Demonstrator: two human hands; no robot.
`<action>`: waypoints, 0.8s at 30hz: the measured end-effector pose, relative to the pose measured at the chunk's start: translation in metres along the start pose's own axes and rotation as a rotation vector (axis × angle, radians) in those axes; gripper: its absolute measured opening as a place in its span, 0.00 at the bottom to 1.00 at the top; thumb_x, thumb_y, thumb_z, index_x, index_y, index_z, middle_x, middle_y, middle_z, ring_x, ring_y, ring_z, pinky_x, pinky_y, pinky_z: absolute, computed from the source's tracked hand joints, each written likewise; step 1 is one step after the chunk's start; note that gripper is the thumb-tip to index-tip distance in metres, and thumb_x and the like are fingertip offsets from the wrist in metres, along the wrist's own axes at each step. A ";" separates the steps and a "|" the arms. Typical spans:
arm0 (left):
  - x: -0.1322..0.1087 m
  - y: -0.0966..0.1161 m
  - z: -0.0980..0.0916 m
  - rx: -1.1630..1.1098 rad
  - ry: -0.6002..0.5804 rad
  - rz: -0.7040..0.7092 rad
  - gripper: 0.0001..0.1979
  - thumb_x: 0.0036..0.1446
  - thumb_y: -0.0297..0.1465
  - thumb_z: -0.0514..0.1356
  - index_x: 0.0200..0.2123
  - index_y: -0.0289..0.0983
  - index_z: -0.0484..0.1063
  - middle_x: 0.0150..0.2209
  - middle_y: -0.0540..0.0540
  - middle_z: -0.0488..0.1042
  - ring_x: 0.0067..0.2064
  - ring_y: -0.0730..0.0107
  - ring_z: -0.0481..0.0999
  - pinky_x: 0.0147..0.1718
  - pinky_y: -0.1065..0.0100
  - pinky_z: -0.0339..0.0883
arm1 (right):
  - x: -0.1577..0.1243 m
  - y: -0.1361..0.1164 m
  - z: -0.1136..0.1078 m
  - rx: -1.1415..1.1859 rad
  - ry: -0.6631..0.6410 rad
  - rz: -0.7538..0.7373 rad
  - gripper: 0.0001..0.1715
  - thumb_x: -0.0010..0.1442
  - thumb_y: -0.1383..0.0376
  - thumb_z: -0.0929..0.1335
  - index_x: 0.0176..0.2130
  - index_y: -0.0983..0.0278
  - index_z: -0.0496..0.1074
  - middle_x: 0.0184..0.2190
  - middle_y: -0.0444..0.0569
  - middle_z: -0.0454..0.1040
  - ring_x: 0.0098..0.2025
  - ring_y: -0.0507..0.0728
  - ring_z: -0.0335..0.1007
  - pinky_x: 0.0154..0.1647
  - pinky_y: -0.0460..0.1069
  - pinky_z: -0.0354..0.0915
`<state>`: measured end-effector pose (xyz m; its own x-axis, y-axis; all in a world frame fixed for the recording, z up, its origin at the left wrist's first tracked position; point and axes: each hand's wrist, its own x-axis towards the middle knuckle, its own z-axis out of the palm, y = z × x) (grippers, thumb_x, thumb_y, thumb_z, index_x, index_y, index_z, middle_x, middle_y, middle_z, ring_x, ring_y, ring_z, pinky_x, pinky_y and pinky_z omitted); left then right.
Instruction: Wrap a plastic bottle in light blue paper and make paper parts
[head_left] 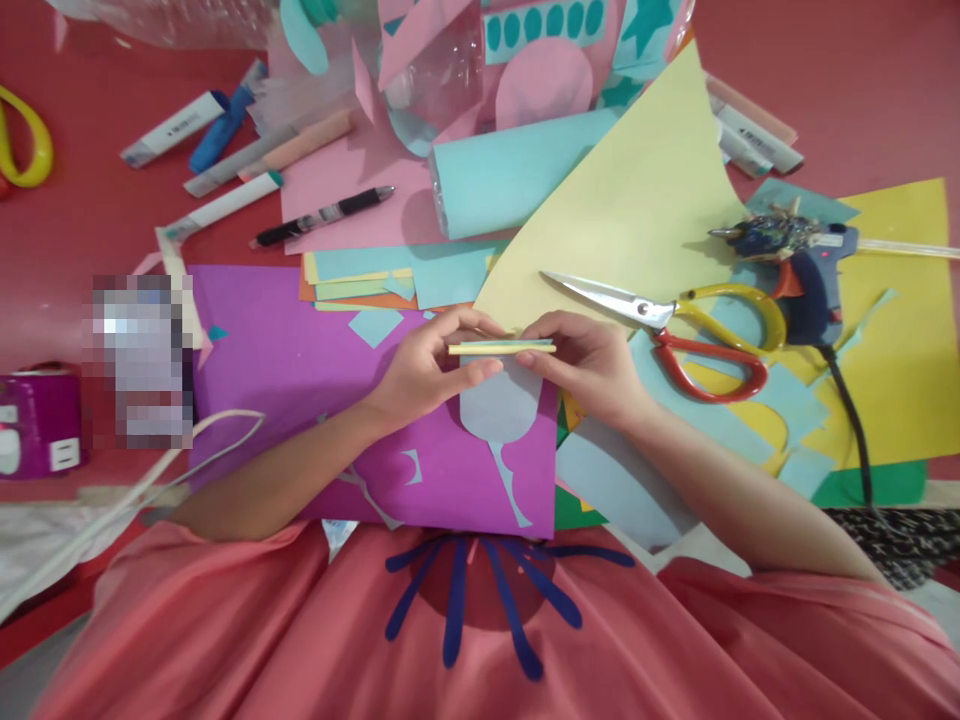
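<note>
Between my two hands I hold a thin stack of paper strips (502, 349), yellow and light blue, seen nearly edge-on. My left hand (439, 360) pinches its left part between thumb and fingers. On the right end, my right hand (585, 360) grips it the same way. Below the strips, a rounded grey-blue paper piece (500, 405) shows over the purple sheet (300, 340); whether it touches the stack I cannot tell. Light blue scraps (376, 327) lie on the purple sheet. Just beyond my right hand rest scissors (660, 315) with yellow and red handles, blades apart.
A glue gun (817, 270) with a black cord lies at the right on yellow paper (900, 330). A light blue roll (525, 175), a pale yellow sheet (630, 200), a black pen (326, 216) and several markers (176, 130) spread across the far side. A purple box (41, 425) stands left.
</note>
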<state>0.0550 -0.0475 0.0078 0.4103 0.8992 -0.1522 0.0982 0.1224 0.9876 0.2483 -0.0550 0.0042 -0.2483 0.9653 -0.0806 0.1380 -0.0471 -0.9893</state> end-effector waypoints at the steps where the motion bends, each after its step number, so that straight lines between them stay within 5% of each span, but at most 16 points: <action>1: 0.000 0.001 0.000 0.018 0.006 0.007 0.12 0.50 0.38 0.65 0.34 0.37 0.71 0.30 0.51 0.72 0.28 0.78 0.70 0.25 0.76 0.63 | -0.001 0.000 0.000 -0.019 -0.015 0.003 0.25 0.52 0.44 0.72 0.30 0.64 0.74 0.25 0.46 0.72 0.26 0.50 0.63 0.24 0.47 0.60; 6: 0.000 -0.001 -0.001 0.078 0.020 -0.001 0.10 0.50 0.38 0.65 0.29 0.36 0.73 0.26 0.51 0.72 0.25 0.78 0.65 0.23 0.75 0.60 | -0.003 0.003 -0.001 -0.124 -0.045 -0.025 0.22 0.54 0.48 0.72 0.30 0.65 0.76 0.24 0.45 0.72 0.25 0.49 0.61 0.24 0.46 0.58; 16: -0.001 -0.003 0.000 0.125 0.032 0.003 0.19 0.51 0.48 0.65 0.30 0.36 0.75 0.28 0.48 0.77 0.29 0.73 0.73 0.28 0.72 0.66 | -0.002 -0.001 -0.001 -0.161 -0.022 -0.122 0.22 0.56 0.48 0.71 0.26 0.65 0.75 0.21 0.45 0.74 0.20 0.47 0.59 0.21 0.45 0.57; 24: -0.002 -0.003 0.001 0.104 0.058 0.028 0.17 0.50 0.46 0.66 0.29 0.36 0.74 0.27 0.49 0.76 0.28 0.75 0.71 0.27 0.74 0.65 | -0.003 0.002 -0.002 -0.133 -0.049 -0.112 0.19 0.55 0.51 0.72 0.32 0.64 0.76 0.27 0.47 0.76 0.24 0.49 0.64 0.23 0.46 0.61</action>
<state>0.0545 -0.0495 0.0049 0.3615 0.9247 -0.1195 0.1824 0.0555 0.9817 0.2511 -0.0571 0.0031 -0.3155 0.9487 0.0201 0.2318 0.0976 -0.9679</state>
